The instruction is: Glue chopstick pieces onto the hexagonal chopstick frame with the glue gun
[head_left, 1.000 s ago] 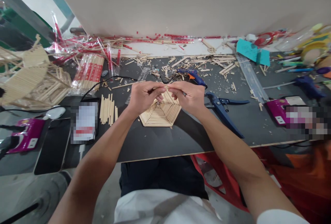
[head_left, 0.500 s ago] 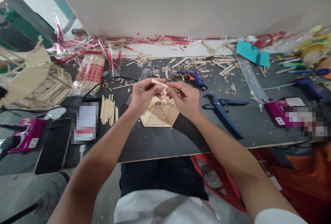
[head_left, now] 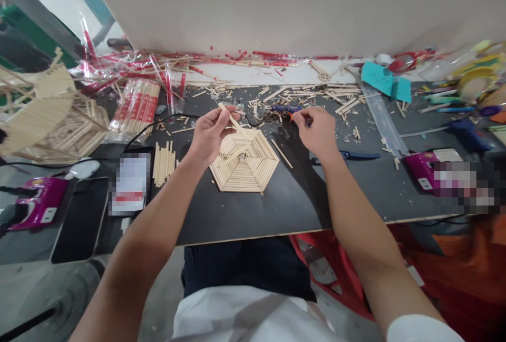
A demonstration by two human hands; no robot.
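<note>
My left hand [head_left: 211, 134] pinches a pale wooden stick [head_left: 233, 117] between thumb and fingers, its lower end over the far part of a flat polygonal panel [head_left: 242, 181]. This panel is built from rings of wooden sticks around a small central hole. My right hand [head_left: 319, 128] is closed around the handle of a blue glue gun [head_left: 282, 108], which lies on the table with its nozzle to the left; the fingers cover most of the handle. One loose stick [head_left: 282, 153] lies right of the panel.
Cut sticks [head_left: 164, 163] lie left of the panel, beside phones [head_left: 81, 221]. Blue cutters [head_left: 359, 156] are partly behind my right forearm. Stick scraps [head_left: 348, 100] and red-and-clear wrappers [head_left: 169, 89] litter the back. A stick structure [head_left: 51, 115] stands far left; a purple power strip [head_left: 422, 173] sits right.
My right hand has let go of the stick work and moved right to the glue gun. My left hand keeps the stick, moved slightly left. The panel and a loose stick are now uncovered.
</note>
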